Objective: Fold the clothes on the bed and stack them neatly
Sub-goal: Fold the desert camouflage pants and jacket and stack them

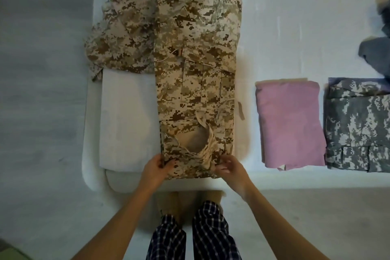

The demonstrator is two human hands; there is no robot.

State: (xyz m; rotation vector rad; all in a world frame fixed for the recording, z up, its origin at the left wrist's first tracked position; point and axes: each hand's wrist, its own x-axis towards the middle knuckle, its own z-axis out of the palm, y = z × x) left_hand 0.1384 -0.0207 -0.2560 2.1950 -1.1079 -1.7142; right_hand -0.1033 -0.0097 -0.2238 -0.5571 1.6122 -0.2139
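- Desert-camo garment [196,82] flat on bed [126,122]; long axis runs bottom centre to top of frame, cuff end lowest.
- Left hand [157,168], right hand [231,169]: each pinches a lower corner.

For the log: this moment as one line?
left hand, right hand: grip tan camo garment at near end | folded aside: pink cloth, grey camo garment

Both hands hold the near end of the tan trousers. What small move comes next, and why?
Probably lift that end and fold it away, over the middle: the left hand and right hand pinch its two corners, and the trousers lie flat at full length.
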